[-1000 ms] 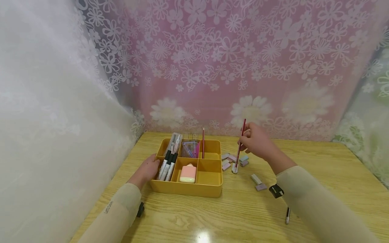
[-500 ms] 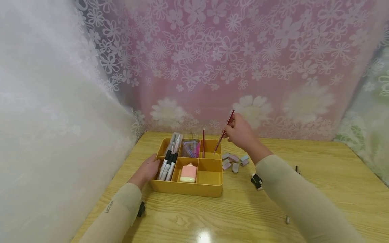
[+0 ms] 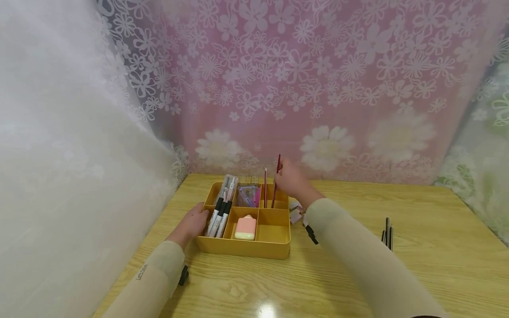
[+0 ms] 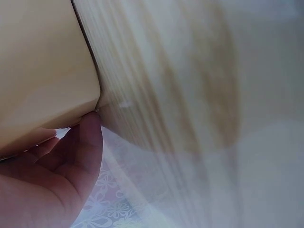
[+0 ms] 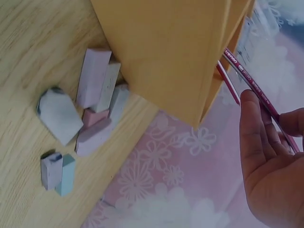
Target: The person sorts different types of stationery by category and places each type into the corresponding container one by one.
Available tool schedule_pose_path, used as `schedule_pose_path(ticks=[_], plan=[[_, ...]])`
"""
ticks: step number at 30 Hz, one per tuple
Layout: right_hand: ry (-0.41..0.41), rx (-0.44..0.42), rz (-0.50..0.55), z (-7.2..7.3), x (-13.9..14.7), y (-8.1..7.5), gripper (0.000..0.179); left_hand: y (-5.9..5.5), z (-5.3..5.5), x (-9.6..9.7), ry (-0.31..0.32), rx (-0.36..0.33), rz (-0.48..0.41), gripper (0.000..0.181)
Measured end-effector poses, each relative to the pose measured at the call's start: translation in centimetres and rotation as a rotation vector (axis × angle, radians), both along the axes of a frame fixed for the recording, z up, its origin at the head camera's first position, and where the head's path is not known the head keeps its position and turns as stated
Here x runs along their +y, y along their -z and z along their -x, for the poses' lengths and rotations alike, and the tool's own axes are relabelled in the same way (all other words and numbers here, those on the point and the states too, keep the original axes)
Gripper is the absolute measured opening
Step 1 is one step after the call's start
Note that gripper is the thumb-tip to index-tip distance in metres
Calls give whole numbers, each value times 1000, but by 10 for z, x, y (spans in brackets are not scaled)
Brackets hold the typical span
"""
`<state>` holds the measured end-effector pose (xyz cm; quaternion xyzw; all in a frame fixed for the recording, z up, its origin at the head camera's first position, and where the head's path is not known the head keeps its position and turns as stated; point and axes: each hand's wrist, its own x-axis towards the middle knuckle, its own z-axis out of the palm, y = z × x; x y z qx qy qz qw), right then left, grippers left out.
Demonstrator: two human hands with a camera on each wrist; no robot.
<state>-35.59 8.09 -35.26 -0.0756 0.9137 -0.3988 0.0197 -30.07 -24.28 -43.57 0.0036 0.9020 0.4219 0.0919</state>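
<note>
A yellow divided desk organizer (image 3: pixel 246 249) stands on the wooden table. My left hand (image 3: pixel 193 222) holds its left side; in the left wrist view the fingers (image 4: pixel 90 137) bend against its lower edge. With my right hand (image 3: pixel 293 179) I pinch a dark red pencil (image 3: pixel 274 196), which stands nearly upright with its lower end inside the back right compartment. Another red pencil (image 3: pixel 265 187) leans upright in that same compartment. Black-capped markers (image 3: pixel 218 223) lie in the left compartments. A pink, cream-based bottle-shaped item (image 3: pixel 245 228) sits in the front middle one.
Several pastel erasers (image 5: pixel 92 78) lie beside the organizer's right wall, partly hidden by my right arm in the head view. Dark pencils or pens (image 3: pixel 387 234) lie farther right. Clear set squares (image 3: pixel 248 195) fill the back middle compartment. A floral curtain (image 3: pixel 254 88) hangs behind the table.
My right hand has moved left with the pencil, from above the erasers to the back right compartment, and the pencil has gone down into it. The left hand stays put.
</note>
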Motion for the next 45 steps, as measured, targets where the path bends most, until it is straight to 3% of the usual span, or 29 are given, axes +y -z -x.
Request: schedule_pose_path(ticks=[8,22,34,45], plan=[[34,0,-101,5,-19,7,41,0,0,0,-7,1,-2,49],[25,-97,-77,9,-15,18,46,-3,-1,0,13,9,4,49],[-48,-17,-34,-9,16,10,40,-2,-1,0,8,14,1,48],[-69,58,-193,-29,57,7,32,-2,0,0,12,14,-1,48]])
